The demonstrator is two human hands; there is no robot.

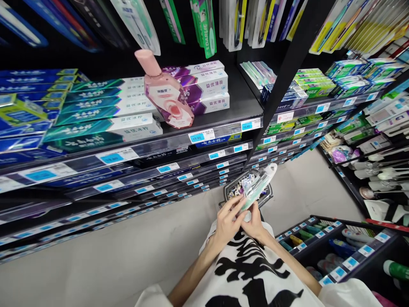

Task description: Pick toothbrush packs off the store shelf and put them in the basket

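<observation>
In front of my chest I hold a clear toothbrush pack (pixel 259 186) with a pale green brush inside, tilted so its white hang-hole end points up and away. My left hand (pixel 228 219) closes on its lower left side, fingers along the plastic. The fingers of my right hand (pixel 254 221) grip the lower end from the other side. Behind the pack, lower down, is a dark shopping basket (pixel 271 196) with several small white and purple packets in it. On the shelf to the left, a pink mouthwash bottle (pixel 169 100) leans among the toothpaste boxes, apart from both hands.
A black shelf (pixel 230 119) bears purple toothpaste boxes (pixel 207 87) and green toothpaste boxes (pixel 111 121), with price tags along its edge. Toothbrush packs (pixel 204 30) hang above. Another rack (pixel 361 251) stands low at right. Pale floor (pixel 306 183) runs between the shelves.
</observation>
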